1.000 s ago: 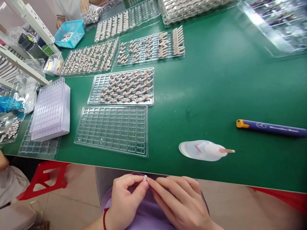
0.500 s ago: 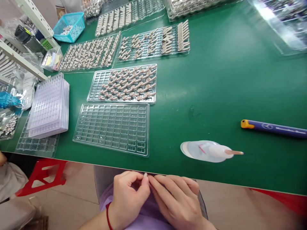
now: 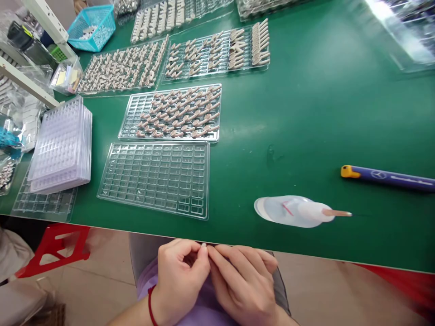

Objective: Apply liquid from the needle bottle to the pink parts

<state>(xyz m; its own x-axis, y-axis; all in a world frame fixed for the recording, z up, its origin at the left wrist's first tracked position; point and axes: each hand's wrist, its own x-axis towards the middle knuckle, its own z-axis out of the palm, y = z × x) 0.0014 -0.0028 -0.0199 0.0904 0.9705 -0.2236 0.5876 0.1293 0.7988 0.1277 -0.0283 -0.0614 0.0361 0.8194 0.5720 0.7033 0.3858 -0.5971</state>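
At the table's front edge, my left hand (image 3: pixel 178 278), with a red cord on the wrist, pinches a small whitish piece (image 3: pixel 204 245) between thumb and index finger. Only the tip of it shows. My right hand (image 3: pixel 246 280) is closed beside it, its fingertips meeting the left ones; whatever they grip is hidden. Beyond the hands lies a clear plastic tray (image 3: pixel 158 179) with rows of bare pockets. On the table to the right, a translucent squeeze bottle (image 3: pixel 288 211) with a thin needle tip rests on its side.
Behind the bare tray, another tray (image 3: pixel 131 120) carries rows of small beige spoon-shaped parts (image 3: pixel 190 108). More filled trays (image 3: pixel 118 68) stand further back. Stacked trays (image 3: pixel 61 145) and a blue basket (image 3: pixel 93 29) are at left. A blue-and-yellow cutter-like tool (image 3: pixel 387 177) lies right.
The view has shifted slightly, so the table items appear a little further left and higher. Both hands keep nearly the same pose, fingertips together.
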